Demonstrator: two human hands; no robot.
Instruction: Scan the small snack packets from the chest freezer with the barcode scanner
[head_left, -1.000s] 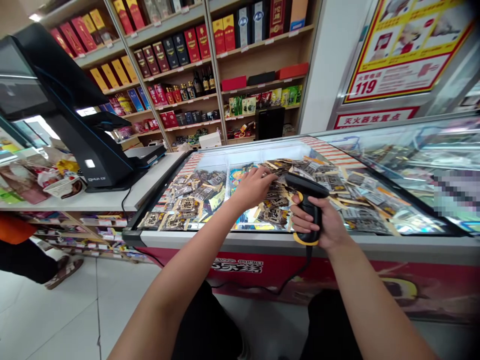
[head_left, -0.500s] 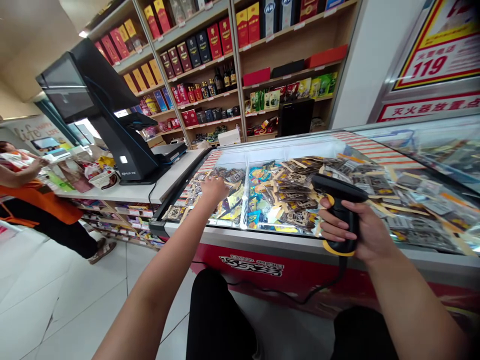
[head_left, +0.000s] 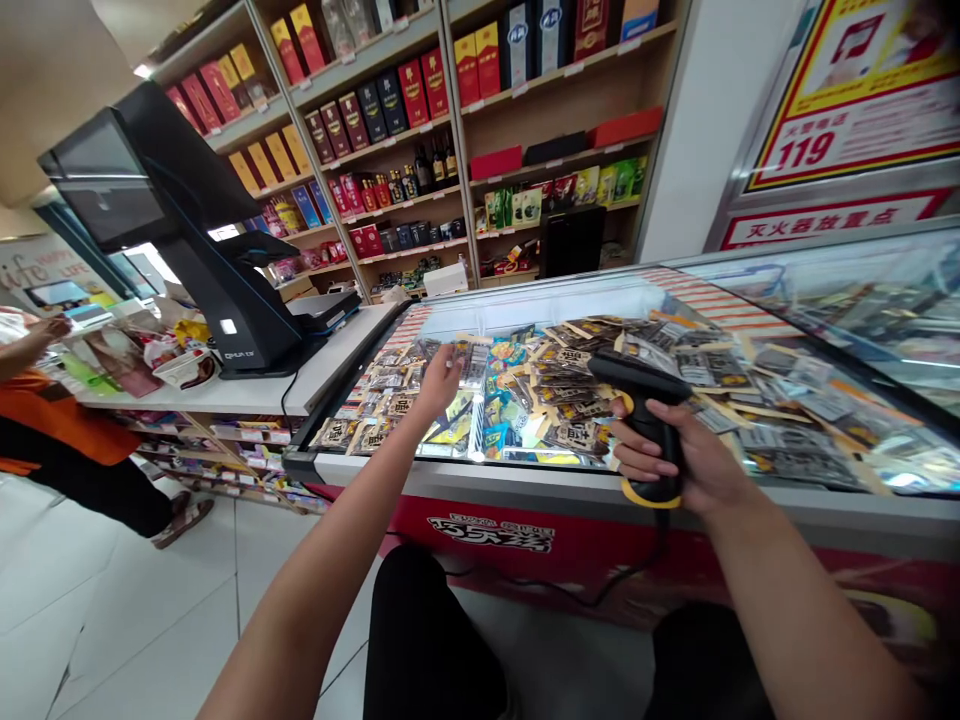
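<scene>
My left hand [head_left: 437, 384] reaches into the open left half of a chest freezer [head_left: 525, 482] and pinches a small dark snack packet [head_left: 471, 362], held just above the heap. Several dark and yellow packets [head_left: 570, 385] fill the freezer's compartments. My right hand [head_left: 694, 462] grips a black barcode scanner [head_left: 637, 382] with a yellow base by its handle. Its head points left towards the packet. The scanner's cable [head_left: 600, 600] hangs down the freezer's red front.
A black till screen [head_left: 187, 230] stands on the white counter [head_left: 262, 392] left of the freezer. A person in orange [head_left: 45, 425] stands at the far left. Shelves of boxed goods [head_left: 420, 110] line the back wall. Sliding glass [head_left: 847, 370] covers the freezer's right half.
My left hand went from the middle packets to the left compartment, then came up holding a packet. The scanner stayed in my right hand, turned slightly towards it.
</scene>
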